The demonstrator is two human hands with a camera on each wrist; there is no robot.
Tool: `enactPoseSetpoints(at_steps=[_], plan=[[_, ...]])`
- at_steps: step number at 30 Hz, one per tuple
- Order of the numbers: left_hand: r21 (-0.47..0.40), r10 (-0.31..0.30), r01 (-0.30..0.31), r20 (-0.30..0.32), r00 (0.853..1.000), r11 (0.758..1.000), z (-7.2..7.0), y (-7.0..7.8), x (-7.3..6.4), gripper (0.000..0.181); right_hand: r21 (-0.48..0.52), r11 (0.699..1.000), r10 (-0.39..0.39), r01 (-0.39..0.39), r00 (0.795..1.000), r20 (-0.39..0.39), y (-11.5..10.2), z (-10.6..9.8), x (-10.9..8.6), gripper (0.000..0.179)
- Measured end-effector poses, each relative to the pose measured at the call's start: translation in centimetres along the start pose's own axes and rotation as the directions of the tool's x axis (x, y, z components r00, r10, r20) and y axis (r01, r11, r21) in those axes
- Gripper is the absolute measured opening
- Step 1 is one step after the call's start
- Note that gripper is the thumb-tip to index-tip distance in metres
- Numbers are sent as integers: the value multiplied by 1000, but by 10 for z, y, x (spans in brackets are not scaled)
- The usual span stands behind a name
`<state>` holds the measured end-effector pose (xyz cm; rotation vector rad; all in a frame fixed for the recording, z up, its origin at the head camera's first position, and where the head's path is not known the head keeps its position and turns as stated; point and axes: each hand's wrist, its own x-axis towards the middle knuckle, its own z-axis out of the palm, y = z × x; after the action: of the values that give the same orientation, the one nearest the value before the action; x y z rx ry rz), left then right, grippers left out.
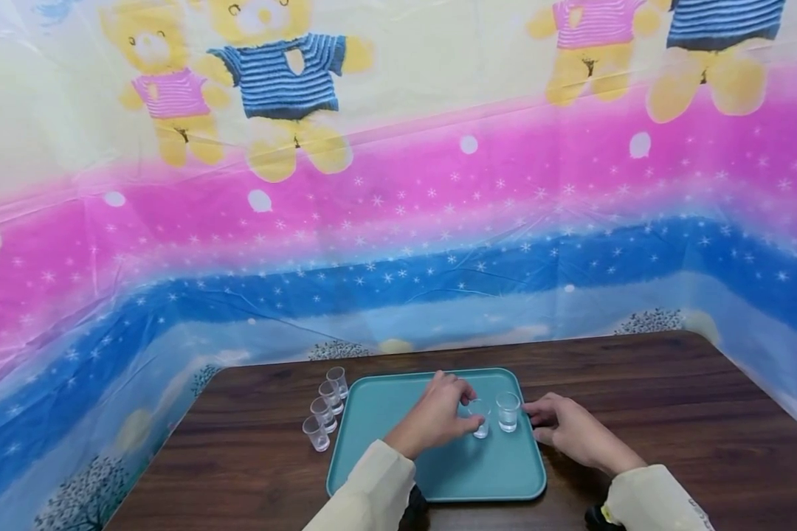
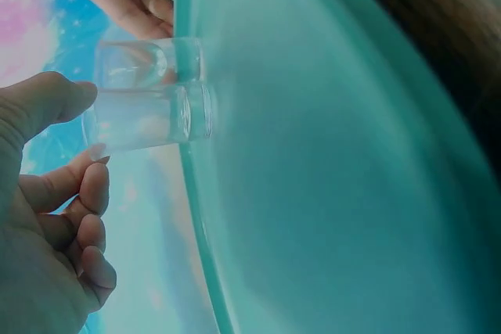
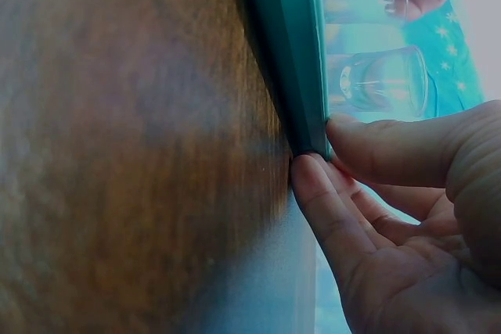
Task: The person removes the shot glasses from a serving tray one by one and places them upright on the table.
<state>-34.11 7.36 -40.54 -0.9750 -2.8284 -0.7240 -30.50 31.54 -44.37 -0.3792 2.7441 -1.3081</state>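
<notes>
My left hand (image 1: 432, 417) pinches a small clear shot glass (image 1: 481, 426) near its rim, thumb on one side and index finger on the other, as the left wrist view shows. The glass stands upright on a teal tray (image 1: 465, 472), toward its right side. Close beside it is a second clear shot glass (image 1: 508, 418), also upright on the tray. At the tray's right edge, my right hand (image 1: 574, 431) grips the rim. In the right wrist view its thumb (image 3: 399, 146) lies on the rim and the fingers (image 3: 321, 193) press from below and outside.
Left of the tray, several more clear shot glasses (image 1: 323, 413) stand in a slanting row on the dark wood table (image 1: 252, 435). Behind the table hangs a printed cloth (image 1: 398, 206) with teddy bears and snowflakes.
</notes>
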Motion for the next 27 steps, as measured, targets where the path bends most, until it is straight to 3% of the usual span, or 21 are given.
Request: enactPoseSetpoints(at_steps=[10, 18, 27], plan=[[-59, 24, -28, -68, 997, 998, -24, -13, -24, 25, -18, 999, 47, -48, 999, -20, -3, 2, 4, 40], [-25, 38, -41, -121, 992, 999, -46, -39, -53, 20, -18, 998, 52, -52, 999, -7, -1, 3, 4, 41], [22, -1, 5, -167, 986, 1000, -66, -71, -86, 20, -28, 998, 60, -60, 998, -6, -1, 4, 3, 41]])
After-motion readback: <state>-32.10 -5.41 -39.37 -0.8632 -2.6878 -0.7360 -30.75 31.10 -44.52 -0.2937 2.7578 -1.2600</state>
